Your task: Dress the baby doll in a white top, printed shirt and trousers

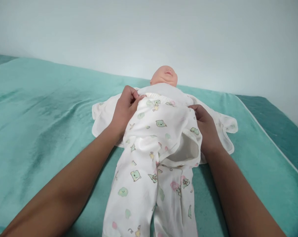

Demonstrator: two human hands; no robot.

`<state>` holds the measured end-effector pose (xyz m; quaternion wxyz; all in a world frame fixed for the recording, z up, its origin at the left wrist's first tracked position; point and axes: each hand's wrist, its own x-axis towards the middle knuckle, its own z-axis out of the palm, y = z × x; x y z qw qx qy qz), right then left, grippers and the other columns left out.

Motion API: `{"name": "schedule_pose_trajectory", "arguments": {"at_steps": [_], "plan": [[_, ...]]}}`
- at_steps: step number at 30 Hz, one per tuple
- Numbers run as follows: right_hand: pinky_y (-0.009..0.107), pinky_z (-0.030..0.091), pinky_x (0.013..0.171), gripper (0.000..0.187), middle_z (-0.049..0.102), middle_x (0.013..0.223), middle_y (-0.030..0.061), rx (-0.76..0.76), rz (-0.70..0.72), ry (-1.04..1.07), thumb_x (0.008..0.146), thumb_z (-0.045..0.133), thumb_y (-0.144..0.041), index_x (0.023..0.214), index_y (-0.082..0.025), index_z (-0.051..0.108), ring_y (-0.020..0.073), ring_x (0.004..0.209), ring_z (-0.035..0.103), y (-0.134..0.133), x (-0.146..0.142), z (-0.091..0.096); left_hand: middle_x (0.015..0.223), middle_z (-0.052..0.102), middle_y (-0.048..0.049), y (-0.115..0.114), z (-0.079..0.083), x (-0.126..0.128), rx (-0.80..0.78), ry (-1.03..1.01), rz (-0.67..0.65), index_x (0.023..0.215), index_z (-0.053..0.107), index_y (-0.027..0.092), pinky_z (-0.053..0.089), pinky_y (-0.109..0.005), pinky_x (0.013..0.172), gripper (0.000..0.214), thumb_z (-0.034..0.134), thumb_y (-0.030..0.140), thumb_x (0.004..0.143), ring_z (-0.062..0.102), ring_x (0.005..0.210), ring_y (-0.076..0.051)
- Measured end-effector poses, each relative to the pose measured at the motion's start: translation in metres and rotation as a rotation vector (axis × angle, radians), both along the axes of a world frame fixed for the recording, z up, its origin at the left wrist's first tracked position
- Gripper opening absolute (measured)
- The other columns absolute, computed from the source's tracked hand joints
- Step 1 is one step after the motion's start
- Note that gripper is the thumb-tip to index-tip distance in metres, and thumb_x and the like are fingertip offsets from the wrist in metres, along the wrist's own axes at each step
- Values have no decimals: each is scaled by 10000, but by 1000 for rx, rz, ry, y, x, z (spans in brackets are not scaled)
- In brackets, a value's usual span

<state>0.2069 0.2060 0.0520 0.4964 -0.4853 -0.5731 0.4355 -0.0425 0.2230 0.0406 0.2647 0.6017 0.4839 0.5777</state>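
A baby doll point(165, 76) lies on its back, head at the far end. White baby pants point(151, 131) with green and pink cartoon prints cover its lower body, the elastic waistband reaching up over the belly. My left hand point(128, 107) pinches the waistband at its left side. On the right side, my right hand point(205, 126) has its fingers closed on the waistband edge. An opening with a white trim gapes at the right hip of the pants. Under the doll, a white baby shirt point(104, 120) is spread with both sleeves out. The doll's arms do not show.
A light green plush cloth point(52, 131) with some wrinkles lies beneath everything. Darker green surface point(274, 121) shows past its right edge. A pale wall point(149, 33) stands behind the doll's head.
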Motion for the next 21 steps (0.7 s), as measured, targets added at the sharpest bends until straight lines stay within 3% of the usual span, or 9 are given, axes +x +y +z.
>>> {"name": "schedule_pose_trajectory", "arguments": {"at_steps": [3,5,8,12,15,21], "plan": [[304,483,730,125,635,926,-6,218,-80,-150,826,663,-274,932,-264,598,171,840,580,-6,1,2,1076,624,-33,-8,9,-1,60,74,-108,985,564,243,488,-308,822,146,617,371,939,595,959,-166],[329,479,799,125,640,1007,16,367,-74,-277,839,610,-232,961,-261,616,189,921,590,-8,2,3,1210,624,-54,-13,19,-2,104,157,-192,1007,591,240,467,-333,974,163,643,364,916,575,1153,-196],[342,450,798,156,644,1004,30,479,-43,-454,857,526,-201,973,-248,620,204,919,587,-5,2,5,1229,634,-55,-17,32,-1,104,289,-247,919,587,226,439,-339,1010,173,663,380,902,566,1182,-209],[315,381,693,112,630,843,7,408,-94,-560,904,476,-237,951,-238,578,186,763,541,3,-3,8,962,664,-22,-10,38,4,37,426,-100,818,508,218,438,-305,800,241,587,408,944,584,900,-182],[306,342,652,116,598,753,-7,312,-128,-529,947,469,-328,908,-241,536,181,707,507,12,-8,11,689,530,31,11,33,5,-56,417,72,794,451,226,342,-289,629,260,585,399,935,458,653,-151],[294,310,612,241,488,622,-39,93,-170,-448,906,553,-402,742,-236,492,160,630,413,46,-10,13,660,405,49,57,13,-1,-116,145,161,728,402,223,320,-275,626,287,618,295,903,398,644,-137]]}}
